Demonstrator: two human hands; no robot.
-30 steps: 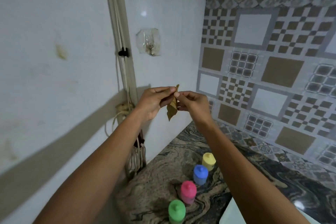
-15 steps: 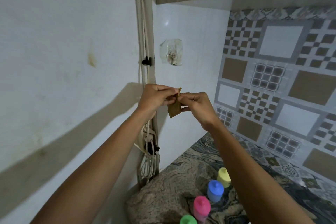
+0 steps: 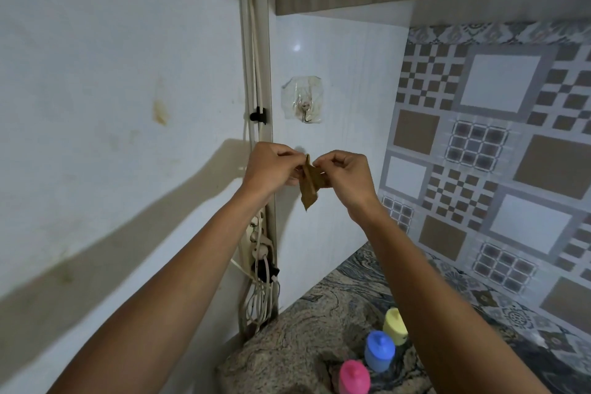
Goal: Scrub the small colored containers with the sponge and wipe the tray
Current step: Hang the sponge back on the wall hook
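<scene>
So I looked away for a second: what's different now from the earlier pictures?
The view tilted up, so the green container left the frame. Both hands, left hand and right hand, keep their pinch on the brown cloth piece below the wall hook. The pink, blue and yellow containers stay put on the counter.

A thin, flat brown sponge (image 3: pixel 309 184) hangs up in the air in front of the white wall, pinched at its top, with its pointy end down. Three small containers stand upright in a row on the stone counter, well below it: a yellow one (image 3: pixel 395 326), a blue one (image 3: pixel 379 350) and a pink one (image 3: pixel 354 377). Each has a little knob on top.
</scene>
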